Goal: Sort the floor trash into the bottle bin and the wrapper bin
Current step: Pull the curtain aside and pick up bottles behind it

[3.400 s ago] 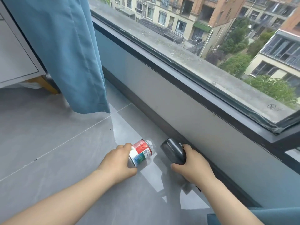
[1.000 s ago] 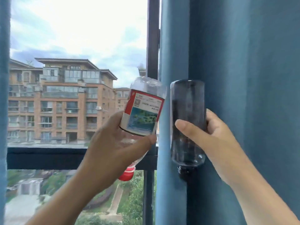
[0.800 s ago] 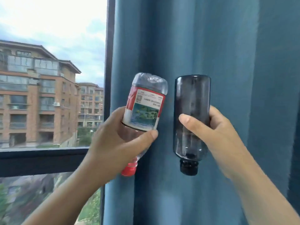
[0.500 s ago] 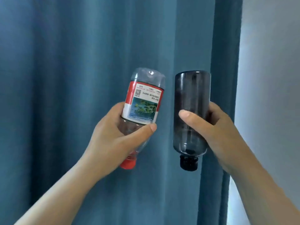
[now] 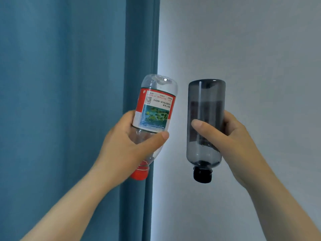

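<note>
Both hands are up in front of us, 1 bottle each, both inverted with caps down.

Left hand (image 5: pixel 128 148) grips the clear bottle (image 5: pixel 152 119) around its unlabelled section. The thumb (image 5: pixel 156 139) lies across the near face just under the label (image 5: pixel 156 105), and the other fingers (image 5: pixel 127 119) wrap round the far side, tips hidden. The bottle leans, base tipped up and to the right. Its red cap (image 5: pixel 139 173) sits low at the left, poking out below the heel of the hand. The label has a red border and a blue-green picture, and its print reads upside down. We can't tell if anything is inside.

Right hand (image 5: pixel 231 141) grips the dark smoky bottle (image 5: pixel 205 101) around mid-body. The thumb lies across the near face and the fingers go round the far side, partly visible through the tinted plastic. This bottle hangs close to vertical, flat base on top. Its black cap (image 5: pixel 202 174) is at the bottom, clear of the hand.

The 2 bottles are side by side, near each other but not touching, with a strip of wall (image 5: pixel 251 40) showing between them. Both are held in the air at about the same height.

A blue curtain (image 5: pixel 60 84) fills the left half, and its edge runs down behind the clear bottle. The plain pale grey wall fills the right half behind the dark bottle. Bright light edges the line where curtain meets wall.
</note>
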Demonstrator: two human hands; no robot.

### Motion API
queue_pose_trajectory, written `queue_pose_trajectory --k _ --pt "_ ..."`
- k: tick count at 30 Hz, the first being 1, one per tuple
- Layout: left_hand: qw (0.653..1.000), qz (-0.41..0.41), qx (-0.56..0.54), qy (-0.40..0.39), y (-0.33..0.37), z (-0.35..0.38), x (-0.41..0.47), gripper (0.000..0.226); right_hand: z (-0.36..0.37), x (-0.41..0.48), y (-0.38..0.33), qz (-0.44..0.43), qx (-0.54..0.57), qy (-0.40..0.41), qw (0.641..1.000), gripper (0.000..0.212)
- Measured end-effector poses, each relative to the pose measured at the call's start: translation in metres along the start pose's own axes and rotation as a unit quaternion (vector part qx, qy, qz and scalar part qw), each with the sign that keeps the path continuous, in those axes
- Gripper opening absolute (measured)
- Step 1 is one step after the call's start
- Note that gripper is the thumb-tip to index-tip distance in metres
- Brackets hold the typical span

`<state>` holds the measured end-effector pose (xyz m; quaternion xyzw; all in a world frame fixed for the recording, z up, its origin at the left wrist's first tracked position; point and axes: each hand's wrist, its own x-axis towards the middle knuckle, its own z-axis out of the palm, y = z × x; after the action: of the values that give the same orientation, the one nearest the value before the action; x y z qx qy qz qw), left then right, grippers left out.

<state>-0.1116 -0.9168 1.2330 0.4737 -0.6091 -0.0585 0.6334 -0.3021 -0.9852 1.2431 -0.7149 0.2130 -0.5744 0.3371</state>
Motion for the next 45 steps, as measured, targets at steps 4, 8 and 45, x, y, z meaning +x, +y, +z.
queue_pose_trajectory --k 4,8,45 --pt "0.999 -0.008 -0.03 -0.036 -0.02 0.031 0.018 0.053 -0.022 0.001 0.016 0.019 -0.037 0.036 0.998 0.05" --pt "0.995 -0.024 -0.061 -0.069 -0.048 0.05 0.035 0.051 -0.026 0.006 0.038 0.036 -0.059 0.058 0.996 0.049" --pt "0.88 -0.425 0.079 -0.199 -0.56 0.246 0.015 0.062 0.008 0.03 0.582 0.423 -0.142 -0.03 0.894 0.051"
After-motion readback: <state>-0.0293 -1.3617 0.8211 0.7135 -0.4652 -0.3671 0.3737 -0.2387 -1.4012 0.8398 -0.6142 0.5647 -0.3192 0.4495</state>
